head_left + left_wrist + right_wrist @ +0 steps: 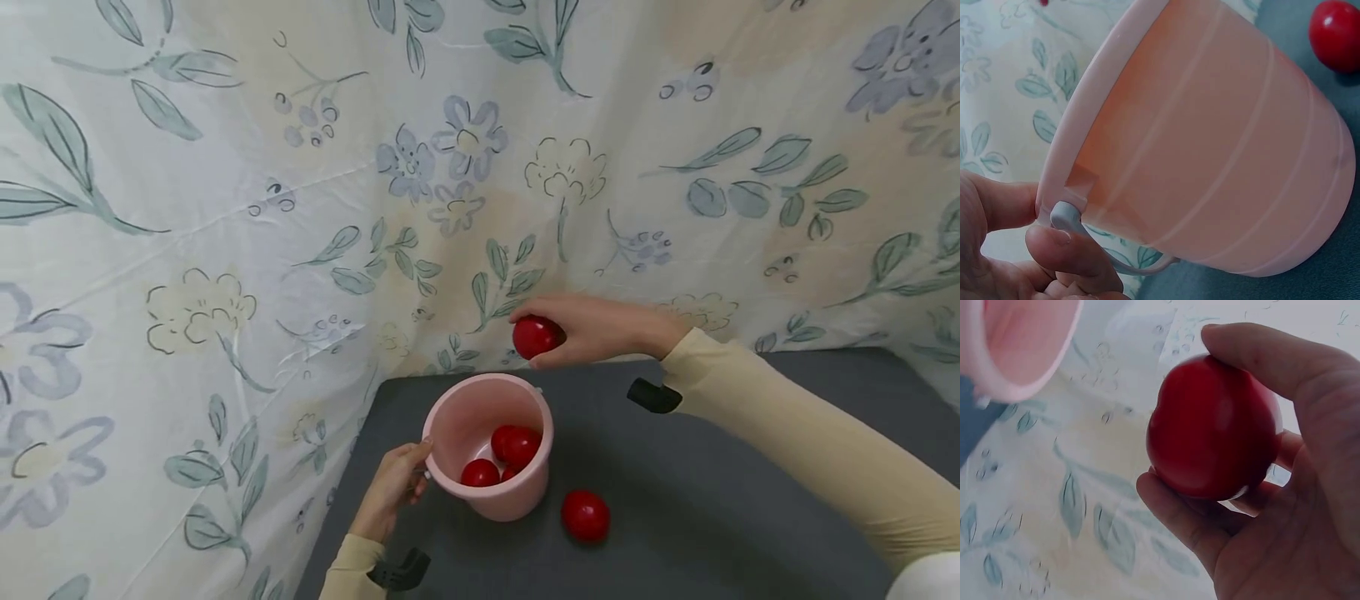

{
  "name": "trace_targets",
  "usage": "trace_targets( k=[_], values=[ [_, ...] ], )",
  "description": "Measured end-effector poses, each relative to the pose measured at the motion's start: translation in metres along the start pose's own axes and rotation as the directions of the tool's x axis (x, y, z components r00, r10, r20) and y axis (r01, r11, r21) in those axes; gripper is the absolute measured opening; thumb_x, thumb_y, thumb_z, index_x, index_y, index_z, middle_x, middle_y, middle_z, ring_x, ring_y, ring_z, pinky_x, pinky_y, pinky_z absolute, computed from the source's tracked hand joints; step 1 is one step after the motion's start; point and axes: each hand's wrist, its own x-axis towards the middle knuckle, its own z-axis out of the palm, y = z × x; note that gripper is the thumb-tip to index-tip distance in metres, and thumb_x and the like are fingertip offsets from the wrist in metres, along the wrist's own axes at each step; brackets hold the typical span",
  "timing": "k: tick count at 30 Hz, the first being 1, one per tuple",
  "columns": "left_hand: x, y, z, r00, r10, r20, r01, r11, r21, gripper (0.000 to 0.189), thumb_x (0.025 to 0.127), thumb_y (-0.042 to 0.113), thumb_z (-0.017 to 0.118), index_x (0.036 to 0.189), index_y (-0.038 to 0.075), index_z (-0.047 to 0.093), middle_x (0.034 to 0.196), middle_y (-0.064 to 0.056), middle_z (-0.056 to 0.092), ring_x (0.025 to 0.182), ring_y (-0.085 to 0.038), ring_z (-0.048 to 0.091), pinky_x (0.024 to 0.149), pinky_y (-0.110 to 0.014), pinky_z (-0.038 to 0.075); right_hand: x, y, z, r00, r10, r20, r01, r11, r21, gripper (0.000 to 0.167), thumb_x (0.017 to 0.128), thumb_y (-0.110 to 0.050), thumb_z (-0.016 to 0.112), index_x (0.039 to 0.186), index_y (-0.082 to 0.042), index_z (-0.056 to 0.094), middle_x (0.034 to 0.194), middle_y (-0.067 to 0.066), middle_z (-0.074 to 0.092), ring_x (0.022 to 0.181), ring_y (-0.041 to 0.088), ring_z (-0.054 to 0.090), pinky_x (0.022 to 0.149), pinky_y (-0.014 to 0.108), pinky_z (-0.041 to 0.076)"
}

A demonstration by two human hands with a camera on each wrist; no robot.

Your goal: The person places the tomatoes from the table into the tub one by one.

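A pink bucket [504, 503] stands on the dark tabletop, its mouth showing in the head view. Several glossy red apples [480, 473] lie at its bottom. My left hand [390, 487] pinches the bucket's rim on the left, thumb and finger beside the pivot of the pale handle [1142, 270], which hangs down. Above and just right of the bucket's far rim, my right hand [592, 327] grips another red apple [536, 336]. Its thumb and fingers wrap that apple's sides in the right wrist view. One more loose apple [586, 517] rests on the tabletop, right of the bucket.
The dark tabletop [697, 500] extends to the right under my right forearm. A flowered cloth [465, 225] hangs behind the table and along its left side. Black straps circle both wrists.
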Motion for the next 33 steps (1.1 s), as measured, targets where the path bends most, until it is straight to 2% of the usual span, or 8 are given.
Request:
trace_targets(
  k=[6, 12, 17, 23, 26, 29, 33],
  values=[
    [0.000, -0.001, 0.000, 1.000, -0.002, 0.018, 0.002, 1.000, 0.000, 0.036, 0.100, 0.042, 0.059, 0.091, 0.007, 0.060, 0.065, 0.001, 0.053, 0.050, -0.011, 0.044, 0.050, -0.027, 0.036, 0.018, -0.014, 0.008, 0.997, -0.078, 0.004, 0.078, 0.997, 0.004, 0.068, 0.081, -0.032, 0.084, 0.141, -0.025, 0.052, 0.138, -0.002, 0.058, 0.123, 0.021, 0.055, 0.087, 0.036, 0.059],
    [0.001, -0.002, -0.001, 1.000, -0.003, 0.013, 0.003, 1.000, -0.005, 0.036, 0.100, 0.042, 0.059, 0.091, 0.007, 0.060, 0.065, 0.001, 0.053, 0.050, -0.010, 0.044, 0.050, -0.027, 0.037, 0.024, -0.024, 0.022, 0.997, -0.076, 0.017, 0.075, 0.997, 0.017, 0.071, 0.080, -0.033, 0.085, 0.142, -0.026, 0.051, 0.139, -0.002, 0.057, 0.124, 0.021, 0.054, 0.087, 0.034, 0.059],
    [0.001, -0.001, -0.002, 1.000, 0.008, 0.015, -0.008, 1.000, -0.014, 0.034, 0.100, 0.040, 0.060, 0.087, 0.009, 0.058, 0.063, 0.002, 0.052, 0.049, -0.009, 0.043, 0.049, -0.026, 0.036, 0.028, -0.024, 0.053, 0.990, -0.103, 0.096, 0.097, 0.993, 0.059, 0.068, 0.082, -0.033, 0.082, 0.142, -0.024, 0.050, 0.135, -0.004, 0.058, 0.121, 0.017, 0.055, 0.086, 0.032, 0.058],
    [0.001, -0.002, -0.001, 1.000, 0.015, 0.021, -0.015, 1.000, -0.016, 0.034, 0.100, 0.041, 0.059, 0.084, 0.011, 0.056, 0.063, 0.003, 0.051, 0.049, -0.010, 0.044, 0.049, -0.026, 0.037, 0.029, -0.012, 0.103, 0.966, -0.131, 0.221, 0.083, 0.973, 0.213, 0.061, 0.085, -0.029, 0.080, 0.137, -0.024, 0.049, 0.128, -0.008, 0.059, 0.116, 0.010, 0.056, 0.085, 0.024, 0.056],
    [0.001, -0.002, 0.000, 1.000, 0.014, 0.018, -0.014, 1.000, -0.015, 0.034, 0.100, 0.042, 0.059, 0.085, 0.011, 0.057, 0.064, 0.002, 0.051, 0.050, -0.010, 0.044, 0.049, -0.026, 0.036, 0.030, -0.006, 0.121, 0.954, -0.159, 0.253, 0.112, 0.975, 0.190, 0.055, 0.085, -0.030, 0.079, 0.133, -0.023, 0.052, 0.124, -0.009, 0.060, 0.112, 0.007, 0.056, 0.084, 0.021, 0.054],
    [0.001, -0.002, 0.000, 1.000, 0.015, 0.015, -0.014, 1.000, -0.021, 0.034, 0.101, 0.041, 0.058, 0.085, 0.011, 0.057, 0.065, 0.002, 0.052, 0.050, -0.010, 0.044, 0.049, -0.026, 0.036, 0.030, -0.001, 0.133, 0.950, -0.144, 0.276, 0.114, 0.986, 0.122, 0.055, 0.083, -0.033, 0.079, 0.131, -0.025, 0.054, 0.120, -0.011, 0.061, 0.107, 0.004, 0.055, 0.082, 0.019, 0.053],
    [0.000, -0.003, 0.000, 1.000, 0.020, 0.016, -0.020, 0.999, -0.026, 0.033, 0.101, 0.041, 0.058, 0.085, 0.011, 0.057, 0.065, 0.002, 0.052, 0.049, -0.010, 0.043, 0.049, -0.026, 0.036, 0.030, 0.007, 0.144, 0.949, -0.114, 0.295, 0.089, 0.991, 0.097, 0.052, 0.083, -0.037, 0.079, 0.129, -0.027, 0.056, 0.116, -0.013, 0.062, 0.103, 0.003, 0.056, 0.081, 0.019, 0.053]
  ],
)
